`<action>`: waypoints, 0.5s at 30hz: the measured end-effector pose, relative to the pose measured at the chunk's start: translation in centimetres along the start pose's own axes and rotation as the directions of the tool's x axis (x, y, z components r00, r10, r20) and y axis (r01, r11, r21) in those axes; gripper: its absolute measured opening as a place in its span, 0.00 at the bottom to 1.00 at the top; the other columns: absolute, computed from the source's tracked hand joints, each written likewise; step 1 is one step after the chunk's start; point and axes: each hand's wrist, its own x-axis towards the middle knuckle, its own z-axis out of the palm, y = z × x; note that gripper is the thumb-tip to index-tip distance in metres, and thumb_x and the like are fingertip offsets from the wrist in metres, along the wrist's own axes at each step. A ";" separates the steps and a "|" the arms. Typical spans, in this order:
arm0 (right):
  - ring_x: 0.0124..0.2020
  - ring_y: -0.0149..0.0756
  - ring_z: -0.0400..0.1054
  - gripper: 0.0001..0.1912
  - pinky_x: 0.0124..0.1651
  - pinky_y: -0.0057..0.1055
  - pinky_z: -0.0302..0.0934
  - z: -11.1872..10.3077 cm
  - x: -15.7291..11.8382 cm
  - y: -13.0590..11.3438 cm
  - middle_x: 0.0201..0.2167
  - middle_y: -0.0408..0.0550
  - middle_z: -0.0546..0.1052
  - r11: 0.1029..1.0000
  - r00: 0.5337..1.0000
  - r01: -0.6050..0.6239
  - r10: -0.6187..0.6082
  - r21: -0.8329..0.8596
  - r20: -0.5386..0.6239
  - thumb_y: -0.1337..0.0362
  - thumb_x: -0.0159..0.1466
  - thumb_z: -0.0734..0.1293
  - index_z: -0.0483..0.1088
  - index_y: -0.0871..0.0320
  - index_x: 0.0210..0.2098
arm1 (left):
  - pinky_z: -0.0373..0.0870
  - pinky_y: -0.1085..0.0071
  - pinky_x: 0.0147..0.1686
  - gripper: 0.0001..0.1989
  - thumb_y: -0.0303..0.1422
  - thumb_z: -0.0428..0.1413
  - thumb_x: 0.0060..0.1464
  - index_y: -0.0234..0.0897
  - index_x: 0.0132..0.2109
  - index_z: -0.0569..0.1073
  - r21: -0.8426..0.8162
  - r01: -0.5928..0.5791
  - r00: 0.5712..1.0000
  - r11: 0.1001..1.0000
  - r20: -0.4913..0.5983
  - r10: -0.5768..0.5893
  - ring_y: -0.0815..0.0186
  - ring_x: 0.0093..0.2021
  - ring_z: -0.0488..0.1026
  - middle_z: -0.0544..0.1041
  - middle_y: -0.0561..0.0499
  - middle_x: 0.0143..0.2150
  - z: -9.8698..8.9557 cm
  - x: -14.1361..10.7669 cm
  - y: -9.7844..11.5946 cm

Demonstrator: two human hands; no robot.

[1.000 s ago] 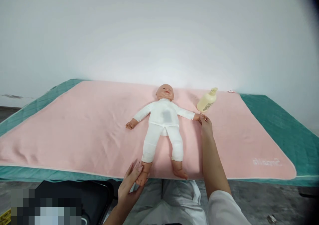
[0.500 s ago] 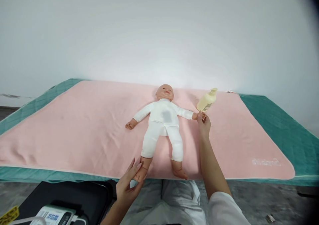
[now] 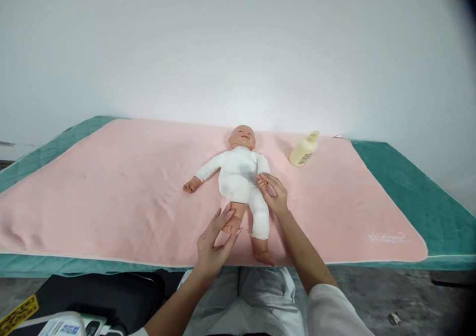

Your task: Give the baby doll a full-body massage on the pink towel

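A baby doll in white clothing lies on its back on a pink mat, head toward the wall. My left hand grips its foot on the left side, fingers above and thumb below, and that leg is bent up toward the belly. With my right hand I pinch the doll's hand on the right side, and its arm is bent down beside the torso. The doll's other arm stretches out to the left, and its other leg lies straight toward the mat's near edge.
A pale yellow pump bottle stands on the mat, right of the doll. Green quilted padding shows around the mat. At the lower left is a black chair with a white device on it.
My left hand has pushed the doll's foot up toward its body, bending the leg. My right hand has brought the doll's outstretched arm inward to its side.
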 end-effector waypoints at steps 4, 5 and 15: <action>0.54 0.41 0.72 0.17 0.58 0.45 0.70 0.0 0.0 0.1 0.51 0.50 0.77 0.998 0.998 0.053 -0.052 -0.024 0.043 0.66 0.65 0.66 0.72 0.52 0.53 | 0.71 0.58 0.59 0.25 0.28 0.59 0.56 0.39 0.60 0.67 0.028 0.029 1.000 0.999 -0.003 -0.029 0.58 0.57 0.72 0.76 0.47 0.56 0.1 1.6 0.1; 0.54 0.41 0.72 0.17 0.58 0.46 0.70 0.1 0.0 0.1 0.51 0.50 0.78 0.998 0.997 0.065 -0.063 -0.024 0.051 0.65 0.65 0.66 0.73 0.52 0.53 | 0.72 0.58 0.58 0.24 0.28 0.59 0.56 0.39 0.60 0.68 0.039 0.032 0.999 0.999 -0.005 -0.031 0.58 0.57 0.73 0.76 0.47 0.56 0.1 1.9 0.0; 0.58 0.39 0.68 0.19 0.63 0.45 0.65 -0.1 0.0 0.5 0.54 0.46 0.76 0.984 0.962 0.174 -0.160 -0.044 0.222 0.66 0.66 0.64 0.70 0.50 0.56 | 0.73 0.58 0.58 0.22 0.29 0.59 0.57 0.39 0.59 0.68 0.064 0.004 1.000 0.998 -0.004 -0.004 0.58 0.56 0.74 0.75 0.46 0.57 0.8 3.5 -0.6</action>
